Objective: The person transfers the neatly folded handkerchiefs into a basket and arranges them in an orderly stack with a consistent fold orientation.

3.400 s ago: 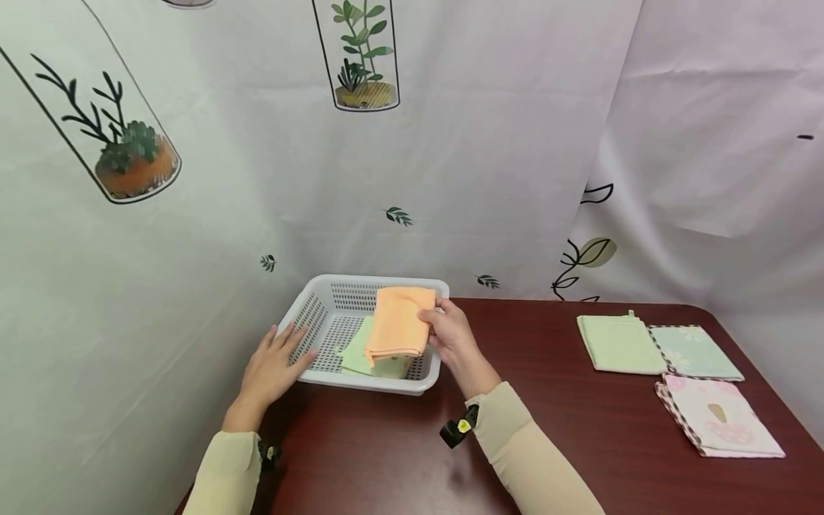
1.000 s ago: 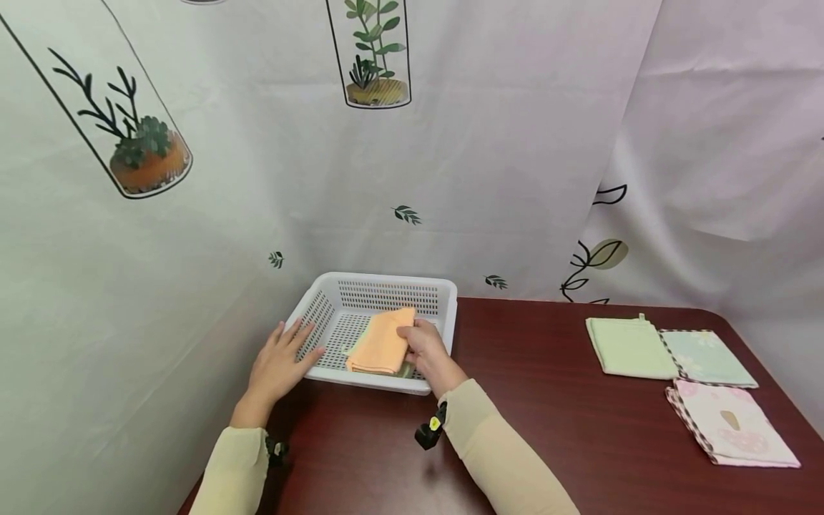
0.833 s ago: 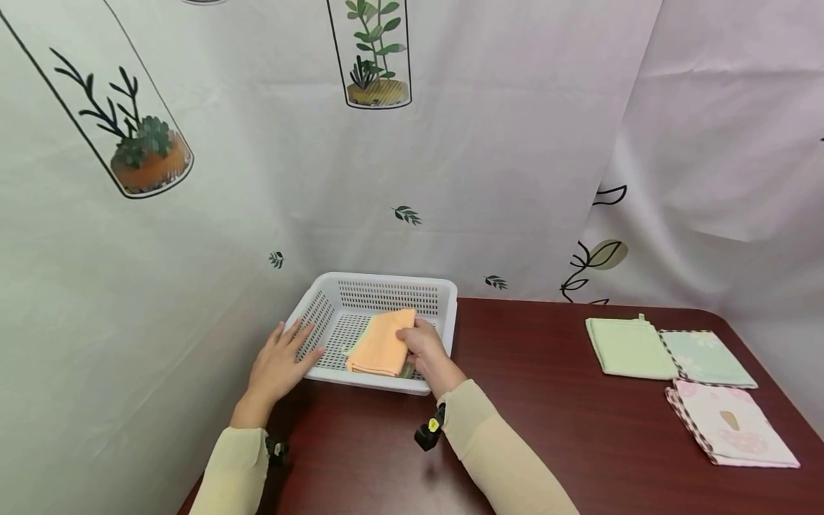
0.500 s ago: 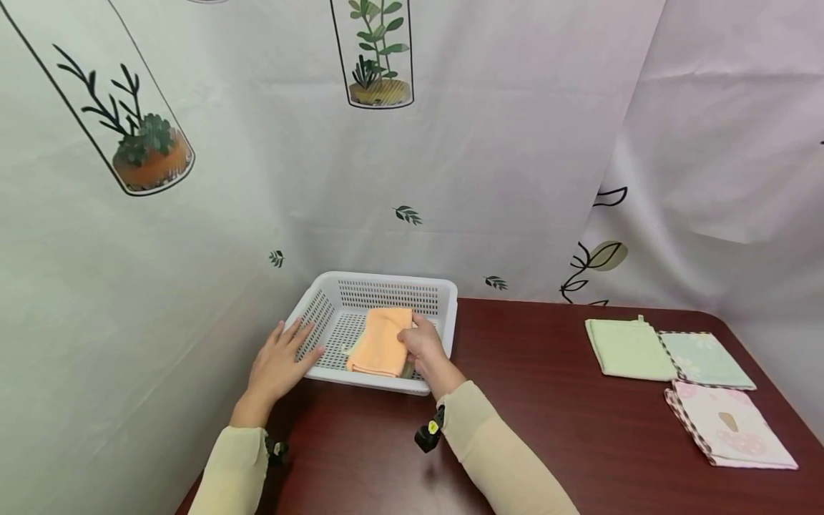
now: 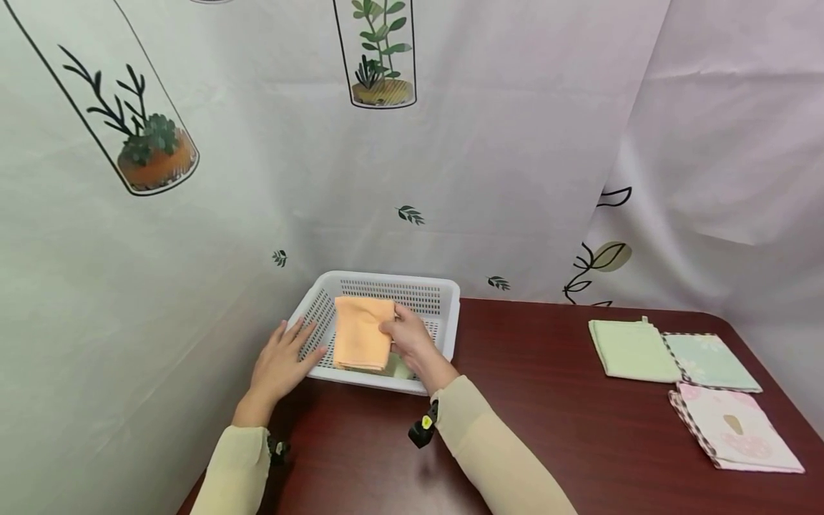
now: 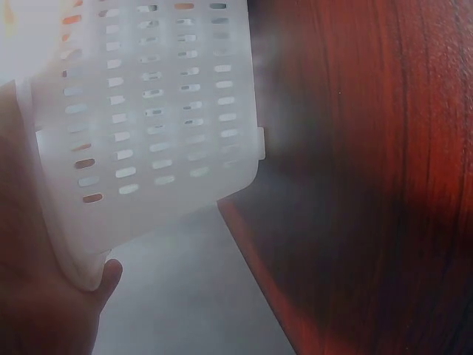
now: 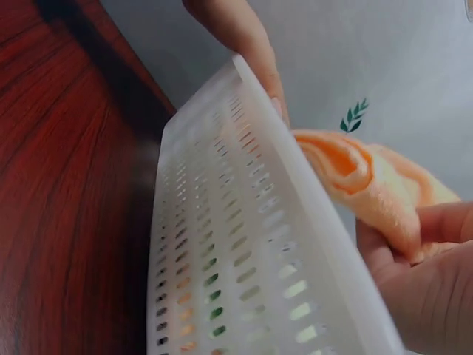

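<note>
A folded orange towel point(image 5: 362, 333) hangs over the white plastic basket point(image 5: 444, 322), pinched at its right edge by my right hand point(image 5: 410, 342). In the right wrist view, thumb and fingers squeeze the orange towel point(image 7: 392, 194) above the basket's rim. My left hand point(image 5: 278, 363) rests on the basket's left rim with its fingers spread out straight. In the left wrist view that hand point(image 6: 44, 244) lies against the basket wall point(image 6: 148, 133). Beneath the orange towel, part of a light green cloth point(image 5: 400, 366) shows on the basket floor; the rest is covered.
On the right of the dark red table point(image 5: 541, 400) lie a folded light green towel point(image 5: 634, 350), a pale mint towel with a checked edge point(image 5: 713, 361) and a pink-and-white towel point(image 5: 737, 428). A printed curtain point(image 5: 489, 164) stands behind the table.
The orange towel went down onto the light green cloth in the basket, then rose and moved left in my right hand. My left hand stayed on the rim.
</note>
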`<state>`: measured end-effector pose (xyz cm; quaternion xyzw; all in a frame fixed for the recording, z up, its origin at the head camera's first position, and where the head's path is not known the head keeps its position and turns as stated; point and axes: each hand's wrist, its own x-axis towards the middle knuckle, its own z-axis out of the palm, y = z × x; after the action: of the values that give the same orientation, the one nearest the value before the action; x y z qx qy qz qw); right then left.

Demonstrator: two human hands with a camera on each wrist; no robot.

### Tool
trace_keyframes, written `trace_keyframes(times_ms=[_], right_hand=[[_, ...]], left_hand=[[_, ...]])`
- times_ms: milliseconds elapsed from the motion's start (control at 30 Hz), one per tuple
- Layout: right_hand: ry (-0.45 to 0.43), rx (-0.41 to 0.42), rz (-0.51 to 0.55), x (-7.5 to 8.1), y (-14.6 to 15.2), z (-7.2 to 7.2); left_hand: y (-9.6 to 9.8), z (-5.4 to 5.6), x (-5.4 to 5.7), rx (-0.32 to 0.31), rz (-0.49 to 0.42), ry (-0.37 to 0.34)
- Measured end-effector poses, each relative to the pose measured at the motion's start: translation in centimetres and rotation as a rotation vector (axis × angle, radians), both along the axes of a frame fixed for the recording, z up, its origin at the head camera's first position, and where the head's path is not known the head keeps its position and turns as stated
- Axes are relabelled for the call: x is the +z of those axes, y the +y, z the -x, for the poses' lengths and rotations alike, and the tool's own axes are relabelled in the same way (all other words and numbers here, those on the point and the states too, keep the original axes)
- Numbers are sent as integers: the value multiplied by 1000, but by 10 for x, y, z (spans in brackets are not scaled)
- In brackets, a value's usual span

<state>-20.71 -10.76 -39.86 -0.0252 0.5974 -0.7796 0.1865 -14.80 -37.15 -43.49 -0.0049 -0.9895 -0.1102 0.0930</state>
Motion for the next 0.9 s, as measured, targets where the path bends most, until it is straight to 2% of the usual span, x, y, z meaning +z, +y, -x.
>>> trace_keyframes(times_ms=[133, 300, 433, 600, 800, 900], right_hand=[[-46, 6, -3, -5, -2, 4], [-122, -38, -94, -13, 1, 6], [-138, -59, -138, -15, 4, 6], [-108, -46, -163, -7, 11, 2], [-50, -78, -234, 11, 25, -7], [-24, -87, -224, 16, 33, -8]], left_hand=[[1, 1, -1, 3, -7, 2], [2, 2, -2, 1, -15, 10], [2, 2, 0, -5, -18, 16], [1, 2, 1, -7, -23, 0], [1, 3, 2, -9, -21, -6], [2, 3, 3, -6, -21, -10]])
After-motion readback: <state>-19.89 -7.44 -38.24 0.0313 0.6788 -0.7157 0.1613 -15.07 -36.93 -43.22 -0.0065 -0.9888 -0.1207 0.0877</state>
